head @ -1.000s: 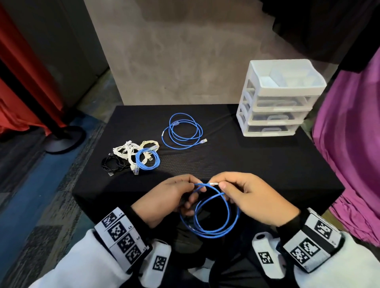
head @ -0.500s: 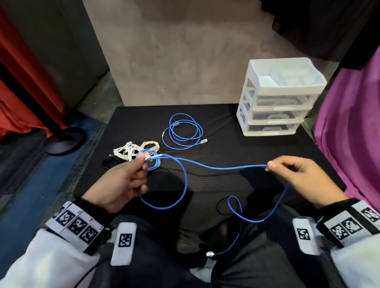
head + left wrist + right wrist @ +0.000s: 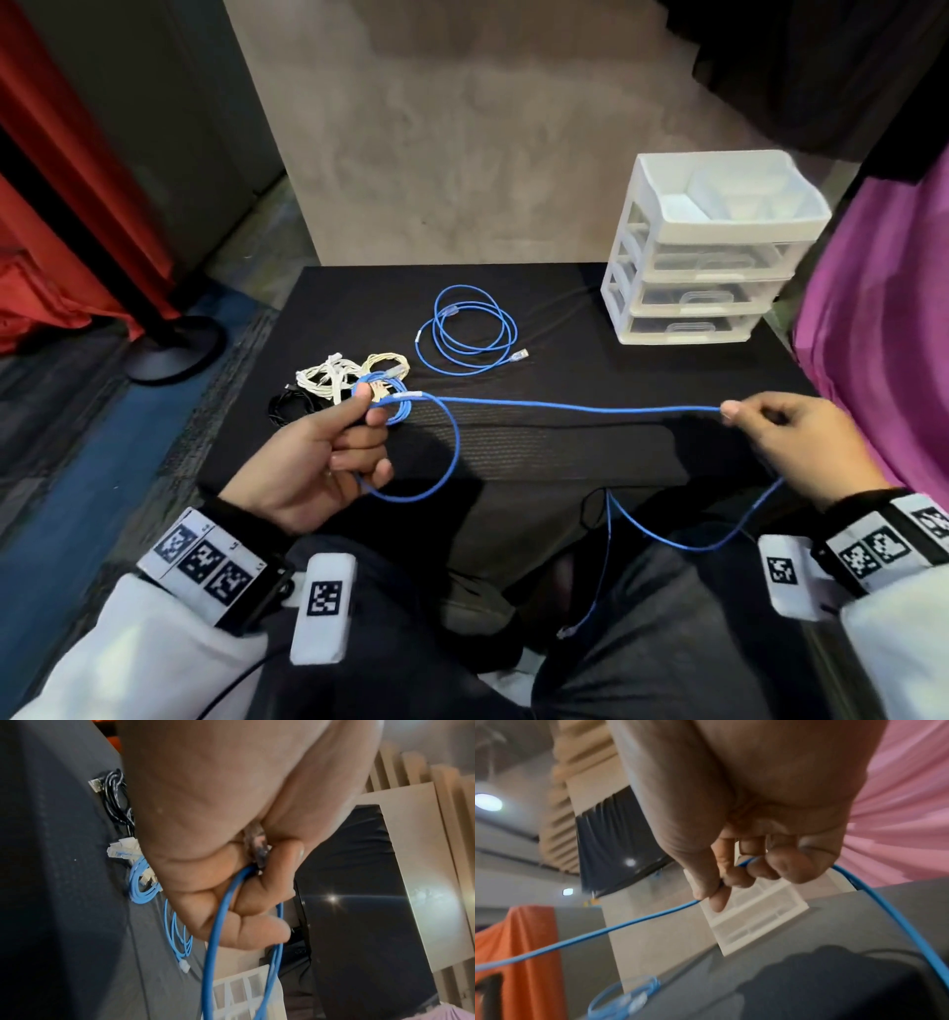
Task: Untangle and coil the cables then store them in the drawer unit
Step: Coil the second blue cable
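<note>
A long blue cable stretches across the black table between my hands. My left hand grips its plug end and one loop, seen close in the left wrist view as the blue cable running through curled fingers. My right hand pinches the cable farther along, and the slack hangs below the table edge to its loose plug. A coiled blue cable lies mid-table. A tangle of white, blue and black cables sits behind my left hand. The white drawer unit stands at the back right, drawers closed.
The black table ends close to my lap. A pink cloth hangs right of the drawer unit. A red curtain and a black stand base are on the floor to the left. A thin black wire hangs at the table's front.
My hands have pulled apart from a small coil held together, stretching the blue cable out sideways. Between half a second ago and now they have hardly moved.
</note>
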Available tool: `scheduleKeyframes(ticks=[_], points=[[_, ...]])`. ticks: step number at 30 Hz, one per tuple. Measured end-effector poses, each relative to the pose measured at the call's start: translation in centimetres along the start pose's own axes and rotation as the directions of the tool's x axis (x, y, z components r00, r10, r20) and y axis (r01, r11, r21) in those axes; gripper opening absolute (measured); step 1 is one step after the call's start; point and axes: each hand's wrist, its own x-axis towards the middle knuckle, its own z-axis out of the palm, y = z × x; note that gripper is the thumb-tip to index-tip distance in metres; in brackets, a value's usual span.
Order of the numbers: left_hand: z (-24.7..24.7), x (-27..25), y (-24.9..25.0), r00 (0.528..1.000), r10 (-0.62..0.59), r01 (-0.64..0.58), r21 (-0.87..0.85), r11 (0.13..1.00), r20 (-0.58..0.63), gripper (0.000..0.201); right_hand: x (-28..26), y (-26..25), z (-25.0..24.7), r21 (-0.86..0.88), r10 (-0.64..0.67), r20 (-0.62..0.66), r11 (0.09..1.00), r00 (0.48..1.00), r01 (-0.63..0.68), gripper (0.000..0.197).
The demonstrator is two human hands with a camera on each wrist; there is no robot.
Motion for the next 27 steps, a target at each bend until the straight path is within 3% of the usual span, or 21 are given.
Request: scheduleKeyframes(ticks=[3,7,9,11,13,15,17,20,23,27], points=[[0.2,0.2,-0.5,0.999,0.0,0.001,-0.046,0.999,0.032,0.034,-0.7,0.2,1.1,-0.07,0.002,0.065,0.998,0.998,0.002,0.018],[0.6,1.0,-0.8,0.998,0.054,-0.051,-0.124,0.991,0.023,0.025,-3.1,-2.2,3.0,-0.056,-0.136,0.282,0.986,0.95,0.157,0.021],[0.9,1.5,-1.1,0.997,0.074,-0.076,-0.111,0.991,-0.015,0.024,-4.6,-4.4,3.1,0.019,-0.208,0.462,0.974,0.862,0.225,0.014],[1.4,1.9,-1.6,0.995,0.093,-0.096,-0.064,0.993,-0.047,0.024,-6.2,-7.1,2.8,0.126,-0.305,0.606,0.948,0.735,0.291,0.01],[2.2,2.3,-2.2,0.991,0.115,-0.113,0.038,0.993,-0.068,0.024,-7.6,-10.0,2.2,0.261,-0.414,0.662,0.909,0.625,0.326,0.009],[3.5,2.4,-3.2,0.989,0.137,-0.126,0.177,0.976,-0.055,0.024,-8.2,-12.6,1.7,0.389,-0.499,0.646,0.867,0.578,0.313,0.008],[4.9,2.0,-4.3,0.991,0.133,-0.125,0.285,0.95,-0.008,0.024,-8.1,-14.4,1.7,0.477,-0.54,0.583,0.832,0.607,0.283,0.01],[6.9,1.4,-5.9,0.99,0.08,-0.117,0.353,0.928,0.119,0.025,-7.1,-15.8,2.6,0.513,-0.535,0.442,0.81,0.72,0.286,0.015],[7.9,1.0,-6.6,0.98,0.046,-0.11,0.328,0.938,0.196,0.026,-6.1,-15.6,4.0,0.467,-0.453,0.313,0.839,0.835,0.28,0.022],[7.9,0.3,-6.3,0.978,0.019,-0.081,0.294,0.952,0.21,0.029,-4.8,-14.3,4.8,0.486,-0.297,0.202,0.858,0.933,0.168,0.026]])
